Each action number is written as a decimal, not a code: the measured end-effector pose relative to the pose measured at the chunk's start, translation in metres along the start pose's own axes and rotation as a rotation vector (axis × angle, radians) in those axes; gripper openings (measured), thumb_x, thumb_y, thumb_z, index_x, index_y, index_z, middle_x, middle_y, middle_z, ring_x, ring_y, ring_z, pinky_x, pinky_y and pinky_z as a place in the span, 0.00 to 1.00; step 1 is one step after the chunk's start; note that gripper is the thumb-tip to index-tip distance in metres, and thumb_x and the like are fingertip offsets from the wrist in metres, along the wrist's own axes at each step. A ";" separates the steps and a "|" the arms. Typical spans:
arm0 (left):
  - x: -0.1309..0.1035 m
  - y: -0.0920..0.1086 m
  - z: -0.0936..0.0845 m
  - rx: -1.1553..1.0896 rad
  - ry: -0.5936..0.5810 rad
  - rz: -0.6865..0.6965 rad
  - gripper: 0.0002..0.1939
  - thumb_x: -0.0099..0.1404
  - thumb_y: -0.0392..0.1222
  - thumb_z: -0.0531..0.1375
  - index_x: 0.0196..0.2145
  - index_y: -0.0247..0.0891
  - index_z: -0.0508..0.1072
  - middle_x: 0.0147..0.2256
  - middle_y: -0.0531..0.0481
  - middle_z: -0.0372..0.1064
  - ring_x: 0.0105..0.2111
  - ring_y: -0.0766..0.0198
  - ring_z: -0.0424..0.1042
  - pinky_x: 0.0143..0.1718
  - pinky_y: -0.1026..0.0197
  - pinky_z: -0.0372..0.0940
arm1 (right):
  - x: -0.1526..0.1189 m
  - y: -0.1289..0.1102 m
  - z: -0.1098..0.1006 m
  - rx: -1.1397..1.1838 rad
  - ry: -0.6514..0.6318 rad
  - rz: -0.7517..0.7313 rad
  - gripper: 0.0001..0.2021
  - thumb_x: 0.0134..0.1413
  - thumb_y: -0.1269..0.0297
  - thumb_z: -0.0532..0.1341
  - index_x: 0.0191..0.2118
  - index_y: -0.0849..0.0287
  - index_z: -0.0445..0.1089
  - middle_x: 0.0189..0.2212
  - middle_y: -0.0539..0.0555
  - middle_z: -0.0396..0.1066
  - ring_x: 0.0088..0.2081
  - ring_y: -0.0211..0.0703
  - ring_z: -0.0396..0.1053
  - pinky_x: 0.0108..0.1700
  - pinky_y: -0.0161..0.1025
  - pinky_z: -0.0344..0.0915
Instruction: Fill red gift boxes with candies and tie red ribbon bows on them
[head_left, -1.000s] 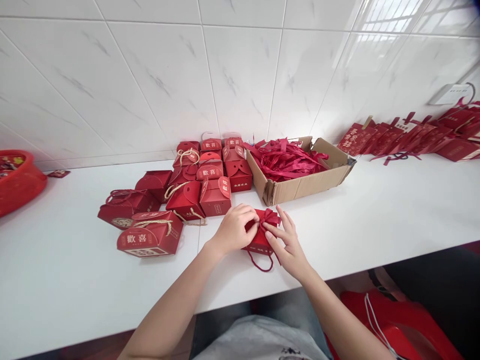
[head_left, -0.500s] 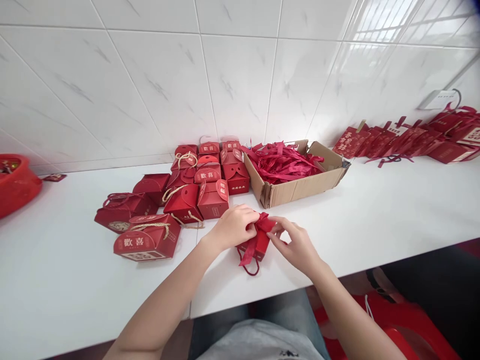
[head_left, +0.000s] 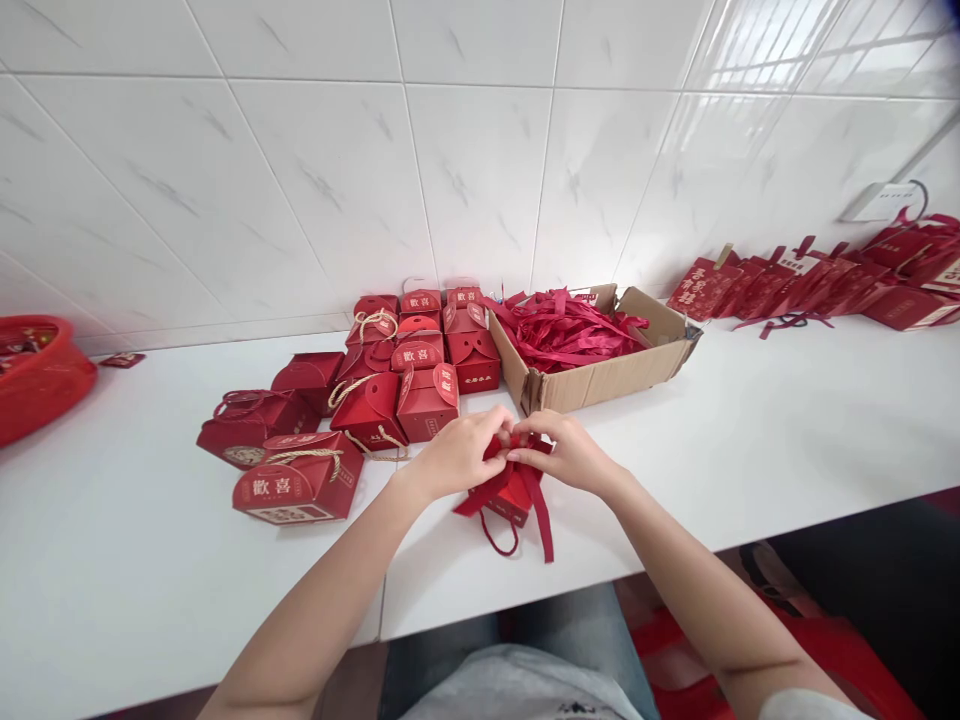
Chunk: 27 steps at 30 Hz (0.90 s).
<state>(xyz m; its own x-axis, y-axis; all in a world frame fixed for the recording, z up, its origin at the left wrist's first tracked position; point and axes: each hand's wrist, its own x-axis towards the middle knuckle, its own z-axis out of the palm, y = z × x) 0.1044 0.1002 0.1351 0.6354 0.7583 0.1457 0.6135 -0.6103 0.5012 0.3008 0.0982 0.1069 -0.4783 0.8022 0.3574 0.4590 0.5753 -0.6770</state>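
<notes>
On the white table in front of me sits a small red gift box (head_left: 513, 505), with a dark red cord handle (head_left: 501, 545) looping off its near side. A red ribbon (head_left: 541, 520) lies across its top, and two tails hang down the near side, one to the left and one to the right. My left hand (head_left: 469, 450) pinches the ribbon from the left at the top of the box. From the right, my right hand (head_left: 566, 450) pinches it too, fingertips almost touching the left ones. The fingers partly hide the ribbon's middle and the box top.
Several finished-looking red boxes (head_left: 427, 400) stand to the left. Behind my hands is a cardboard box (head_left: 600, 380) of loose red ribbons (head_left: 562, 325). Flat red bags (head_left: 780, 285) lean along the tiled wall at right. A red basin (head_left: 45, 390) stands far left.
My right hand has moved left and up to meet the left hand over the box. The ribbon tails, formerly together, now spread apart, one to the left and one to the right.
</notes>
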 end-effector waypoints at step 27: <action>-0.003 -0.008 0.009 -0.065 0.101 -0.070 0.10 0.62 0.45 0.56 0.26 0.38 0.68 0.31 0.49 0.67 0.36 0.60 0.66 0.40 0.57 0.63 | -0.003 -0.003 -0.003 -0.019 -0.120 0.027 0.05 0.55 0.64 0.61 0.33 0.58 0.71 0.24 0.50 0.67 0.28 0.37 0.63 0.32 0.35 0.60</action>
<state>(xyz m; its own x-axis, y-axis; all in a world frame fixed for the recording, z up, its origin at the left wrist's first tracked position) 0.1014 0.1008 0.1226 0.5398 0.8197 0.1917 0.6207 -0.5414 0.5672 0.3029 0.0944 0.1101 -0.5510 0.7934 0.2586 0.4868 0.5573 -0.6727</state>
